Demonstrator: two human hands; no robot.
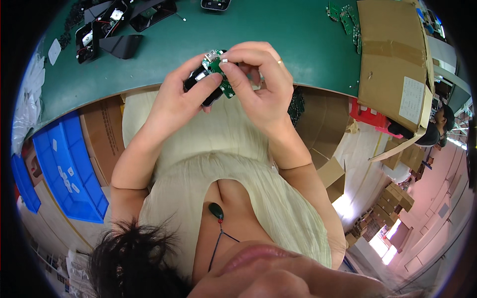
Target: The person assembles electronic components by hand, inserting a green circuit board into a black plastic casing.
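I had my left hand [174,102] wrapped around the black plastic housing [201,85] and my right hand [263,84] pinching the small green circuit board [222,74] just above it, judging the board light, stiff, fragile and best gripped by its edges.

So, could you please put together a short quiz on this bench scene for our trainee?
1. True or false: both hands hold the small green circuit board above the green table.
2. What stands at the table's right end? A) a cardboard box B) a metal bucket C) a monitor
3. Fill in: the bins under the table's left side are ____ in colour.

Key:
1. True. The left hand and right hand pinch it, with a black part attached.
2. A, the cardboard box.
3. Blue, the blue bins.
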